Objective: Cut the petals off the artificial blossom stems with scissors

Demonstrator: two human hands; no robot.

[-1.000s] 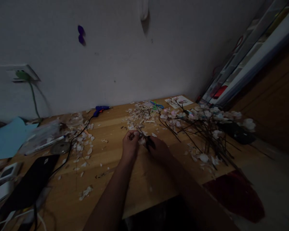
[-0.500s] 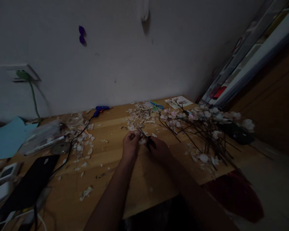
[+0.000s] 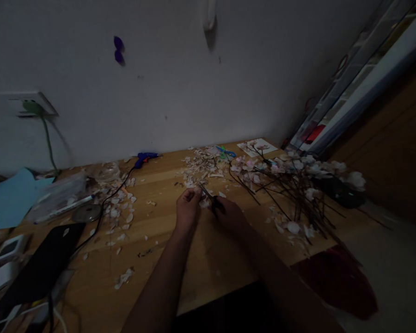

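My right hand (image 3: 231, 215) is closed around the dark handles of a pair of scissors (image 3: 208, 192). The blades point up and left, close to the fingertips of my left hand (image 3: 187, 206). Those left fingers are pinched together on a small pale piece (image 3: 198, 190), perhaps a petal; its shape is hard to make out in the dim light. Just beyond both hands lies a heap of pale petal-like scraps (image 3: 201, 164) on the wooden table (image 3: 159, 185).
Brown stems with pale pink blossoms (image 3: 310, 162) spread over the right side. A blue glue gun (image 3: 146, 158) lies near the wall, its cord running left. Blue-green scissors (image 3: 226, 151) rest behind the scraps. At left are a black phone-like slab (image 3: 43, 256) and blue paper (image 3: 14, 199).
Both hands stay in nearly the same place. The scissors in my right hand have shifted very slightly near the left fingertips.
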